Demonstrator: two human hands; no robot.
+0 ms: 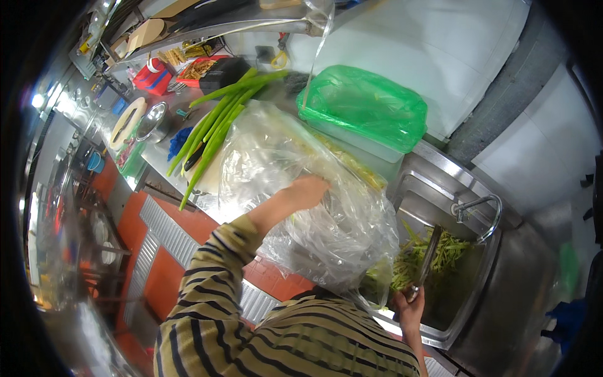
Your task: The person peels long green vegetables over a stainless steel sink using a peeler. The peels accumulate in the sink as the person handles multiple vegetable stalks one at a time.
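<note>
A large clear plastic bag (282, 141) is spread over the counter edge in front of me. My left hand (308, 192) is closed on the bag's film near its middle. To the right, my right hand (411, 306) grips the lower end of a metal utensil (427, 259), which slants over the sink. I see the utensil nearly edge-on, so its exact kind is unclear. Thin green vegetable strips (447, 257) lie heaped in the sink basin (471, 301), partly behind the utensil. Some yellow-green pieces (353, 162) show along the bag's far side.
Long green stalks (221, 118) lie left of the bag, with a dark-handled knife (194, 158) among them. A green-bag-covered plastic tub (362, 110) stands against the wall. A curved faucet (490, 219) overhangs the sink. Further left are a steel bowl (153, 122) and a round board (128, 123).
</note>
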